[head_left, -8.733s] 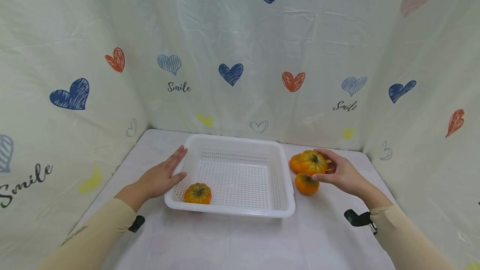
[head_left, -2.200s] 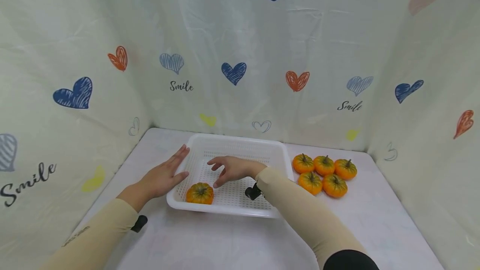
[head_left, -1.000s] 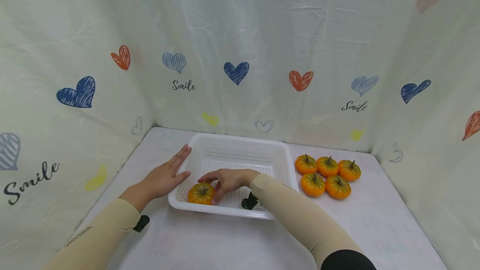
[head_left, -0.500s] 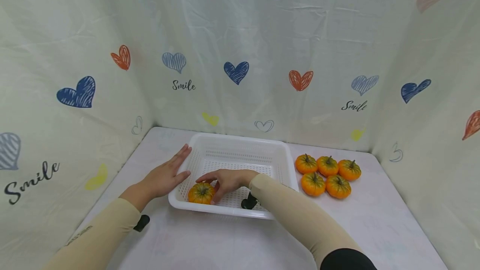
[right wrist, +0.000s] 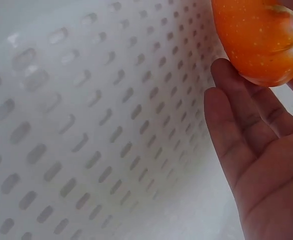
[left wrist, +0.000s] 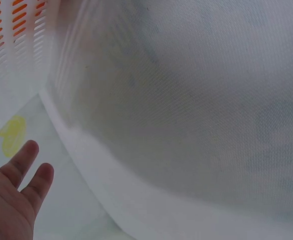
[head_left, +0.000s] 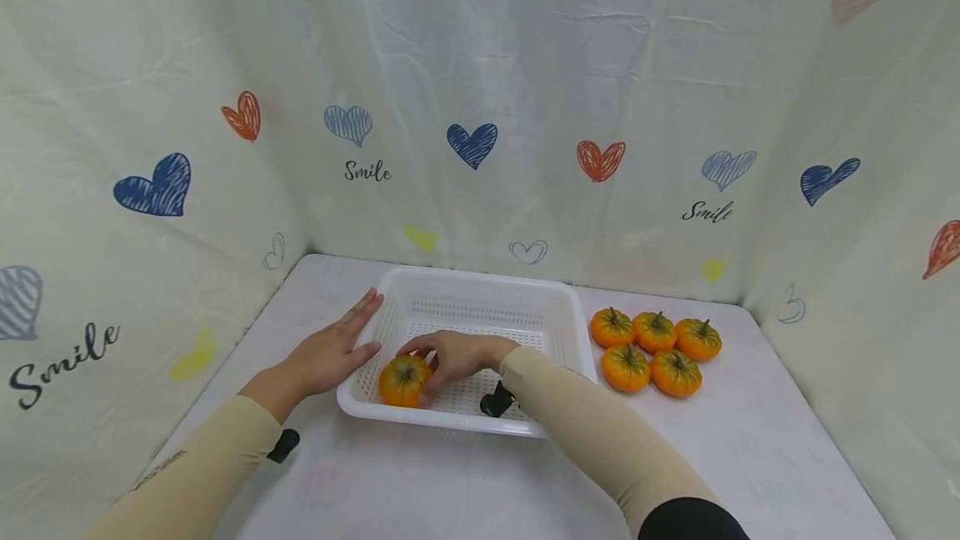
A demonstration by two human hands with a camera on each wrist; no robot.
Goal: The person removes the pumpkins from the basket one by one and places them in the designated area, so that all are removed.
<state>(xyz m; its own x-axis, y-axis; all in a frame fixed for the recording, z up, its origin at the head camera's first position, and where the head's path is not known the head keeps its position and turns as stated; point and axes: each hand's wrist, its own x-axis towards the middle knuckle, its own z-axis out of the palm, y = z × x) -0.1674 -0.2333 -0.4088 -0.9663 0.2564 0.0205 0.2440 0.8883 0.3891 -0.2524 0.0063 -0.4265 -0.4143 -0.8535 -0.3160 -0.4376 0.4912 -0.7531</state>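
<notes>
A small orange pumpkin [head_left: 402,381] with green streaks is at the near left corner of the white perforated plastic basket [head_left: 480,422]. My right hand [head_left: 459,357] reaches into the basket and grips that pumpkin between thumb and fingers. In the right wrist view the pumpkin [right wrist: 259,42] is held by the fingers, tilted, beside the perforated wall. My left hand [head_left: 322,361] rests with straight fingers against the basket's left rim. Two of its fingers [left wrist: 39,187] show extended in the left wrist view.
Several more small pumpkins [head_left: 655,332] stand in two rows on the white-covered table [head_left: 420,490], right of the basket. A pale curtain [head_left: 405,40] printed with hearts hangs behind and at both sides. A black device [head_left: 497,400] is strapped at the right wrist.
Pumpkins on the right now stand in two rows. My right hand came from there into the basket, took hold of the pumpkin and has just raised it slightly. My left hand stays put.
</notes>
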